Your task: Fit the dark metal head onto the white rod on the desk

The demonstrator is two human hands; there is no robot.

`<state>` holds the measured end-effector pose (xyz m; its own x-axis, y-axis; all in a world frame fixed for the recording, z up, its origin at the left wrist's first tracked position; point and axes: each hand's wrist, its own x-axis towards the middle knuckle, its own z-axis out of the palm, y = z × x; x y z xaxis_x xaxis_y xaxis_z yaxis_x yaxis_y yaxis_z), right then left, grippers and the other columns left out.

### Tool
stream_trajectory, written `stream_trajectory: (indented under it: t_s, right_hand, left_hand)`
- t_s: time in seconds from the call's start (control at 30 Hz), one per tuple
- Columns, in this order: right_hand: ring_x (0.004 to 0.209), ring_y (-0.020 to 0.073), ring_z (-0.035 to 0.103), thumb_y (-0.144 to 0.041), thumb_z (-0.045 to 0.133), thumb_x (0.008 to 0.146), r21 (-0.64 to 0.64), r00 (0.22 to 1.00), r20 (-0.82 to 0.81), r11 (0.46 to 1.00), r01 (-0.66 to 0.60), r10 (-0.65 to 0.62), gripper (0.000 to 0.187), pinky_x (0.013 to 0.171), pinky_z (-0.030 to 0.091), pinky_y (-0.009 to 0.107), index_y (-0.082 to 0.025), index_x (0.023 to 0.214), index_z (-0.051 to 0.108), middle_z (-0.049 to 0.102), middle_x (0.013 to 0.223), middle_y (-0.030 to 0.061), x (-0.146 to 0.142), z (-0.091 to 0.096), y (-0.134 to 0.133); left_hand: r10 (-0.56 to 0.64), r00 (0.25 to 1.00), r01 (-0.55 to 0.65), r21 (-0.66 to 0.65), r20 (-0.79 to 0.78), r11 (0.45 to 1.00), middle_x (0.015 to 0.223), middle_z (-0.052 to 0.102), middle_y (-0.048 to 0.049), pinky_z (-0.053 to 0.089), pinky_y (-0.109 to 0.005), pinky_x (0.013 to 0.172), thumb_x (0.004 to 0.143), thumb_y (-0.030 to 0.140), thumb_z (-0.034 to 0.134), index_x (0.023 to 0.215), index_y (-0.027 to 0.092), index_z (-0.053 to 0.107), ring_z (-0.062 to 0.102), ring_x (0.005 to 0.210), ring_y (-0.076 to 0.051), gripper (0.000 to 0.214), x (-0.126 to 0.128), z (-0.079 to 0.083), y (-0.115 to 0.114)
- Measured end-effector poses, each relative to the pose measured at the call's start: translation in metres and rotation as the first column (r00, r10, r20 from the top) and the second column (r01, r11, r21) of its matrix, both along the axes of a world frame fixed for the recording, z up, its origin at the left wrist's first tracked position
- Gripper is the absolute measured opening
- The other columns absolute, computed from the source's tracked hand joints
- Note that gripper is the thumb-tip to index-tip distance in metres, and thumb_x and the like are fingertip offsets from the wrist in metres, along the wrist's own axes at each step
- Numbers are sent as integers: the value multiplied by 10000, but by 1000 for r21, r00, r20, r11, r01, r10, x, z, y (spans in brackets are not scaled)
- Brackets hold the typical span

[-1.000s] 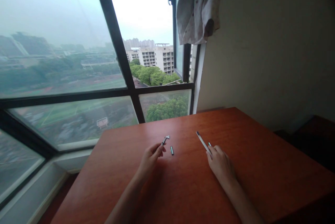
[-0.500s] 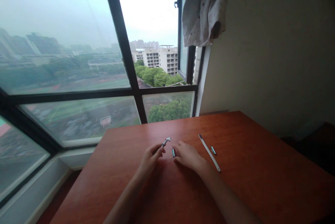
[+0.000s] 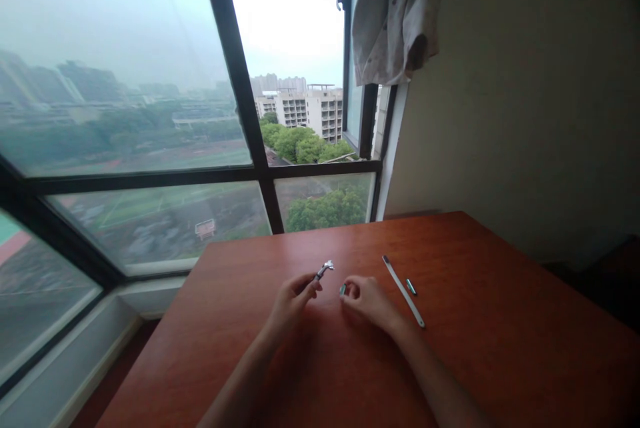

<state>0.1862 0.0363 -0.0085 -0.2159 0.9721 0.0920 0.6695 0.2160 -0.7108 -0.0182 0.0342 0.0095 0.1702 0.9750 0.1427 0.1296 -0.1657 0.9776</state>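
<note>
My left hand is closed around the dark handle of a razor, its silvery head pointing up and to the right, away from my fingers. Just to the right, my right hand pinches a small pale-green and dark razor cartridge between thumb and fingers, low over the table. Part of that cartridge is hidden by the fingertips. A gap separates the cartridge from the razor head.
Right of my right hand, a white toothbrush with a dark head lies slanted on the reddish-brown table. Beside it rests a second small greenish cartridge. Beyond the table stand a dark-framed window and a hanging curtain.
The fingers of my right hand have closed on the small cartridge, which now sits turned in the pinch. My left hand keeps the razor, with its head shifted slightly right in view.
</note>
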Motion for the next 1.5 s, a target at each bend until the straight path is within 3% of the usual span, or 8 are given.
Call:
stream_trajectory:
  t_s: [0.1, 0.23, 0.4, 0.53, 0.73, 0.93, 1.5]
  right_hand:
    - [489, 92, 461, -325, 626, 746, -99, 910, -405, 994, 50, -86, 283, 467, 320, 187, -121, 936, 672, 545, 562, -43, 7, -5, 0]
    - [426, 62, 310, -465, 620, 778, -186, 634, -769, 977, -105, -78, 488, 415, 240, 181, -126, 1127, 582, 409, 530, -89, 9, 2, -5]
    - [445, 63, 286, -505, 664, 767, -141, 420, -907, 963, -232, -32, 537, 424, 231, 192, -170, 1174, 565, 385, 543, -84, 6, 11, -18]
    - [469, 67, 273, -501, 694, 752, -121, 309, -950, 961, -251, -39, 546, 443, 230, 197, -190, 1184, 574, 364, 551, -81, 5, 12, -22]
    - [474, 69, 268, -473, 690, 781, -64, 217, -976, 959, -277, -2, 503, 462, 236, 203, -209, 1198, 589, 336, 526, -87, 4, 16, -27]
    - [486, 65, 266, -434, 697, 792, -45, 181, -983, 951, -306, 11, 460, 469, 235, 200, -223, 1190, 604, 347, 537, -81, 4, 20, -30]
    - [461, 57, 273, -440, 694, 794, -28, 247, -968, 952, -305, 51, 477, 443, 223, 196, -230, 1209, 588, 367, 533, -84, 3, 17, -28]
  left_hand:
    - [3, 999, -3, -7, 32, 1000, 730, 643, -51, 446, -263, 612, 772, 413, 658, 885, 128, 721, 530, 655, -156, 313, 4, 3, -5]
    - [-18, 996, 20, -16, 87, 1000, 731, 631, -44, 444, -247, 589, 792, 376, 652, 995, 127, 699, 519, 626, -136, 325, 15, 6, -15]
    - [-45, 993, 46, -9, 107, 999, 708, 609, -44, 438, -236, 546, 820, 366, 630, 994, 125, 693, 516, 598, -131, 304, 29, 8, -28]
    - [-38, 995, 36, 18, 87, 999, 705, 605, -42, 426, -224, 525, 834, 364, 618, 1016, 131, 694, 502, 582, -123, 305, 32, 12, -35]
    - [-47, 996, 46, 24, 81, 999, 699, 606, -39, 420, -212, 524, 834, 357, 619, 1054, 138, 697, 495, 590, -120, 320, 36, 16, -43]
    - [-12, 999, 9, 64, 49, 998, 688, 597, -36, 419, -214, 530, 825, 344, 631, 1050, 137, 704, 492, 597, -125, 314, 37, 20, -45]
    - [-39, 999, 37, 105, 16, 994, 677, 567, -21, 406, -210, 534, 832, 315, 622, 1027, 146, 703, 484, 599, -122, 271, 34, 21, -42]
